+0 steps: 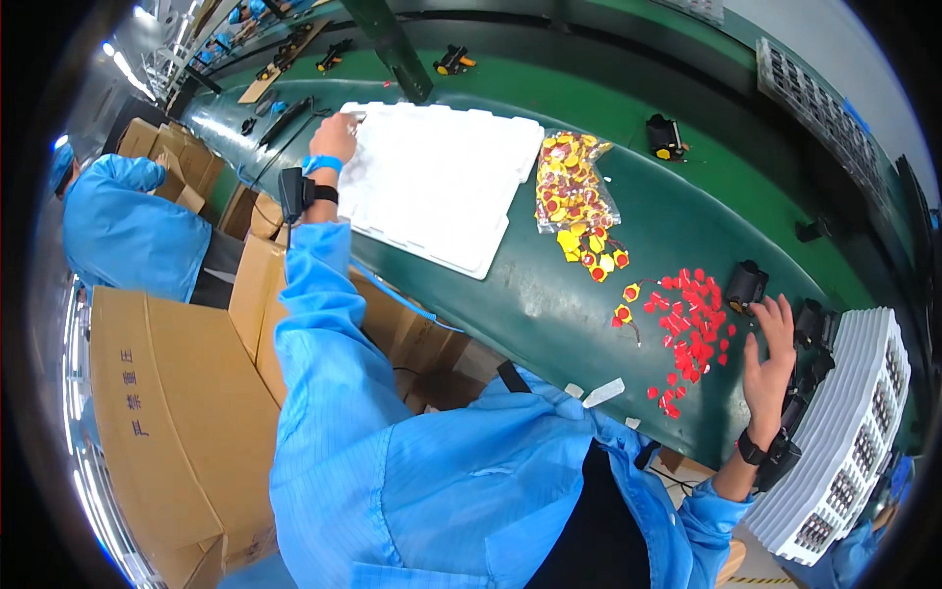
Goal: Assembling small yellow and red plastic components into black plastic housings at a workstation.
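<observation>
My left hand (334, 137) reaches out to the far left corner of a white moulded tray (442, 187) lying on the dark green conveyor belt (549, 304), and its fingers pinch the tray's edge. My right hand (770, 358) rests open on the belt, fingers spread, beside a scatter of small red pieces (692, 339). A small black part (746, 285) sits just beyond its fingertips. A clear bag of yellow and red pieces (569, 187) lies between the tray and the red scatter, with some spilled out (594, 255).
A stack of white trays holding dark parts (849, 432) stands at my right. Cardboard boxes (177, 412) fill the floor at my left. Another person in a blue coat (123, 226) sits further left. Black parts (665, 137) lie along the belt's far side.
</observation>
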A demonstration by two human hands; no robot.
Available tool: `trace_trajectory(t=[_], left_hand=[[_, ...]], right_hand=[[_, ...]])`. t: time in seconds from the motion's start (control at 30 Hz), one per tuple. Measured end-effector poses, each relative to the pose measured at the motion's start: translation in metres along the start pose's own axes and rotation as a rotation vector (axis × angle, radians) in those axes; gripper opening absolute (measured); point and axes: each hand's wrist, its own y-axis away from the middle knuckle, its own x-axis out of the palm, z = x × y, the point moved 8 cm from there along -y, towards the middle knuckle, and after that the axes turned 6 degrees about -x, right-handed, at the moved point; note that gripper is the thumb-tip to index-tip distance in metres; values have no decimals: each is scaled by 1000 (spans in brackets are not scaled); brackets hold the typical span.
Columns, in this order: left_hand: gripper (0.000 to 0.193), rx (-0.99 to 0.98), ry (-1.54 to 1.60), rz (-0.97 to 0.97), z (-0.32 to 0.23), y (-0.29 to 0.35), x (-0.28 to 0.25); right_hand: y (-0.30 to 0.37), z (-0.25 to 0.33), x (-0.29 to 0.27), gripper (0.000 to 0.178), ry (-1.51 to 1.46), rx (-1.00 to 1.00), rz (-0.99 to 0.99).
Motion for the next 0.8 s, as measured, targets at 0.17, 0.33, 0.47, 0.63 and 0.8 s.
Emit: trace_trajectory(t=[0.17,0.33,0.47,0.63,0.8], left_hand=[[37,88,-47,126,25,-28,45],[35,234,137,103,63,-37,58],[34,-34,861,0,66,-35,15],[20,574,782,-169,-130,101,-112],[32,1524,698,95,-313,334,-156]], right_hand=[[-3,-10,11,38,83,23,-35],[-3,-11,9,28,111,-29,-43],[-2,5,-4,25,262,-61,-64],[12,60,-31,27,94,-33,-221],[-9,139,18,79,-510,-295,229]])
